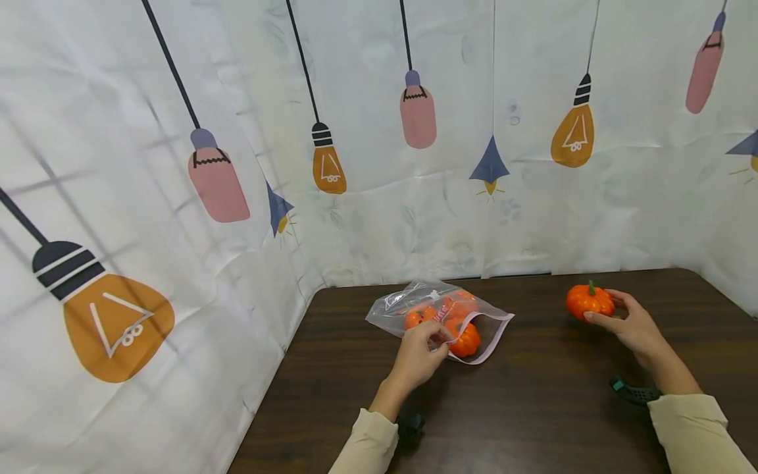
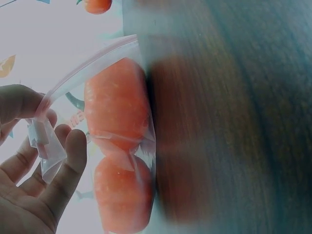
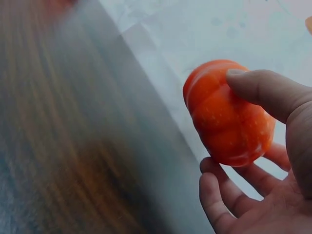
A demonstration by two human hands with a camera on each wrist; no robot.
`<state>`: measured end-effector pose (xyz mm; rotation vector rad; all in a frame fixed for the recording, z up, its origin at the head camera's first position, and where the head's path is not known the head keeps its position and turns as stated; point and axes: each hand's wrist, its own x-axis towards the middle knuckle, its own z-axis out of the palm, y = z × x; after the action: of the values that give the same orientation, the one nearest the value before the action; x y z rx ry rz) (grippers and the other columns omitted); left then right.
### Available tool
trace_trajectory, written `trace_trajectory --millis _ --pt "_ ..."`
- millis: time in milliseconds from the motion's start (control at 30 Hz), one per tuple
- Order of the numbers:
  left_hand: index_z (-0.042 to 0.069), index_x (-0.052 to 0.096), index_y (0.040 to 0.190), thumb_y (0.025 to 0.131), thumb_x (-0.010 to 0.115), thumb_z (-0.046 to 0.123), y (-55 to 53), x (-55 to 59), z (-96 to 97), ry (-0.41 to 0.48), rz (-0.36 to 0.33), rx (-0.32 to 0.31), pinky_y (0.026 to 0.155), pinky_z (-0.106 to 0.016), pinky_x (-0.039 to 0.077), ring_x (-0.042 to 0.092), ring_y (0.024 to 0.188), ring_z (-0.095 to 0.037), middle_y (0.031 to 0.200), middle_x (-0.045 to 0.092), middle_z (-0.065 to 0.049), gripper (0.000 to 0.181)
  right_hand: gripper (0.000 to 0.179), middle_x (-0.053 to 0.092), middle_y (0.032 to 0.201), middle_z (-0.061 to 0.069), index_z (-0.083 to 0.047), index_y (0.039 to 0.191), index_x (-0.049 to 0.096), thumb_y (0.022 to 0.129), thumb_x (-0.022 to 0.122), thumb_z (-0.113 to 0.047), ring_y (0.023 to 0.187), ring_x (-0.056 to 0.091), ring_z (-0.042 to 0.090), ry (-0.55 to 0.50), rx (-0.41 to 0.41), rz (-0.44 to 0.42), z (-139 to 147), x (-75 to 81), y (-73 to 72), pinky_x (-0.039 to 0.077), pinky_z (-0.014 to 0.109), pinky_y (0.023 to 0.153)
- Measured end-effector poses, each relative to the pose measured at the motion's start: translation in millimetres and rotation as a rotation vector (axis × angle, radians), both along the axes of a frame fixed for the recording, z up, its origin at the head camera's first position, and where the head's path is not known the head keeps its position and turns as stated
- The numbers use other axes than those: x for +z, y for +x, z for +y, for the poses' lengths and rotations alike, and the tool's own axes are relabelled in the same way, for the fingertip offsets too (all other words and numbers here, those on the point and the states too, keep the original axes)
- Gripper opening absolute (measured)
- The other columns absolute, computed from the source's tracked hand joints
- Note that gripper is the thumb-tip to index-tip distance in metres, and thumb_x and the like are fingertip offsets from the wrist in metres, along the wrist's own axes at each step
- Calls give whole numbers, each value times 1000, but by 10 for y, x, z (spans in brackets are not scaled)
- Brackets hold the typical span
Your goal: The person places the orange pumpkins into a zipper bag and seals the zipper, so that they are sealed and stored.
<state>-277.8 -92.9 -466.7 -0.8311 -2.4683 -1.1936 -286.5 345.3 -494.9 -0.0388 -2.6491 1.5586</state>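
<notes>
My left hand (image 1: 419,355) pinches the rim of a clear zip bag (image 1: 387,309) between thumb and fingers. In the left wrist view the bag's pink-edged mouth stands spread apart beside the slider. Several small orange pumpkins (image 2: 117,107) lie inside the bag, one of them near its mouth. Over at the right, my right hand (image 1: 636,326) holds another small orange pumpkin (image 1: 589,301) with a green stem. The thumb presses one side of this pumpkin (image 3: 229,114) while fingers support it from the other, and it hangs above the table in the right wrist view.
Both hands work over a dark brown wooden table (image 1: 515,408). Behind it and to the left hangs a white cloth (image 1: 379,224) printed with lamps and bulbs. A dark strap (image 1: 633,393) shows at the right wrist.
</notes>
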Motion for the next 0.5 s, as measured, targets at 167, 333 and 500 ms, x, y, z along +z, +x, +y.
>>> trace_trajectory --millis 167,333,500 --pt "13 73 88 86 72 3 4 4 7 4 8 6 77 -19 57 66 81 -7 91 74 -2 10 93 19 157 42 6 159 8 101 62 -41 124 41 52 20 16 34 -63 114 15 46 13 70" --pt "14 73 87 87 72 3 7 17 10 7 11 22 76 -21 57 67 81 -7 91 74 -1 10 89 22 156 40 5 159 12 101 63 -39 115 51 37 45 47 58 -100 205 28 48 16 72" --pt "14 72 87 87 72 3 11 19 9 16 10 36 74 -23 57 67 81 -12 90 73 -3 11 86 25 157 35 1 160 15 101 64 -38 99 50 -6 58 78 76 -143 268 34 51 19 75"
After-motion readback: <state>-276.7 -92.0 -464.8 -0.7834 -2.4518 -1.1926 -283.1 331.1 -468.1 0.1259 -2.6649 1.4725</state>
